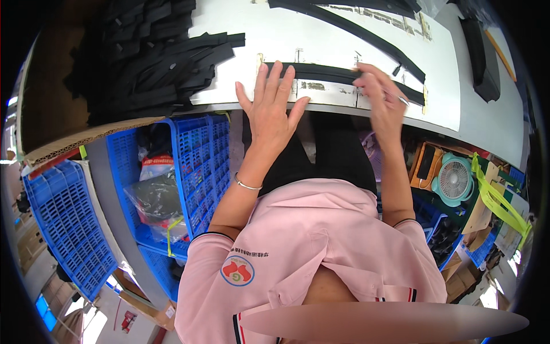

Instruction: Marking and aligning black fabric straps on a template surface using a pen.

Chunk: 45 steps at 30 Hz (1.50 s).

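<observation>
A black zipper strip (323, 73) lies across the marked white board near the table's front edge. My left hand (270, 103) rests flat with spread fingers over the strip's left end. Further right, my right hand (384, 102) is closed in a pinch above the strip, around a slim pen-like tool (403, 100) whose silvery end sticks out beside the palm. The tool's tip is hidden by the fingers. Beyond them a second black zipper (355, 33) runs slantwise, with a small pull (396, 70) hanging near its right end.
Black strips (154, 69) are heaped at the left, by a cardboard edge (86, 135). A long black object (480, 60) lies at the far right. Blue crates (200, 166) stand below the table at left; a teal fan (454, 179) sits at right.
</observation>
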Each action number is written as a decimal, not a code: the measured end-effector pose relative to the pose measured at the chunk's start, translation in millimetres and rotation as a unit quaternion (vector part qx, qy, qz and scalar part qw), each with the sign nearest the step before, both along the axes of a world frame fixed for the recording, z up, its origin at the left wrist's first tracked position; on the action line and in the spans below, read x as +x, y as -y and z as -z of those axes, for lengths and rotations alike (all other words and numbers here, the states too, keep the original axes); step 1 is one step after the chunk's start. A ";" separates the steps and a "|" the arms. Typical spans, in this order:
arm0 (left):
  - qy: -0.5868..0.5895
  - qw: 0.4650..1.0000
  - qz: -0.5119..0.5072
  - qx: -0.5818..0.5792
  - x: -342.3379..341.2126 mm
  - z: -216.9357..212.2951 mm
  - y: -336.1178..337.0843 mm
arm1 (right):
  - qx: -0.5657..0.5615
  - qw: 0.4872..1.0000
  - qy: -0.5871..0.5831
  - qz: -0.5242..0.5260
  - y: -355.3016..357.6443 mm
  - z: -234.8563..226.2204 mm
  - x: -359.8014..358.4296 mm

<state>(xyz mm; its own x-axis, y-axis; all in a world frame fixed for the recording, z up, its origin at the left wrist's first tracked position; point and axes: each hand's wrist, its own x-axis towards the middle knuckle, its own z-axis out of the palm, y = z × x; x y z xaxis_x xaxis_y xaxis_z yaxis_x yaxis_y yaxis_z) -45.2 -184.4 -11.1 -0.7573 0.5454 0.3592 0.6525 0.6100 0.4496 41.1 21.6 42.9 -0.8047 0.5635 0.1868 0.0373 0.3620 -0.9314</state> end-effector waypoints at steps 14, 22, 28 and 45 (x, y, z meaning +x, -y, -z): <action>-0.011 1.000 -0.003 0.017 0.9 0.0 -1.2 | 0.015 0.996 0.049 -0.077 35.9 30.1 -68.7; -0.012 1.000 -0.003 0.014 0.6 0.8 -2.1 | 0.071 0.996 -0.025 -0.041 39.5 38.1 -72.2; -0.016 1.000 -0.007 0.007 0.6 0.0 -2.7 | 0.022 0.992 0.002 -0.126 31.8 37.4 -65.5; 0.000 1.000 0.002 -0.011 1.5 -1.8 -1.1 | -0.020 0.999 -0.049 0.012 -7.0 15.4 -25.3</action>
<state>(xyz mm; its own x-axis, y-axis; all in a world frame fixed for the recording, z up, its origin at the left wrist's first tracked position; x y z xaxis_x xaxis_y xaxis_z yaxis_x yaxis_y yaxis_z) -43.7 -183.3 -9.2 -0.7550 0.5557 0.3480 0.6551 0.6171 0.4358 15.7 28.6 27.5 -0.7696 0.5915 0.2404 -0.0457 0.3245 -0.9448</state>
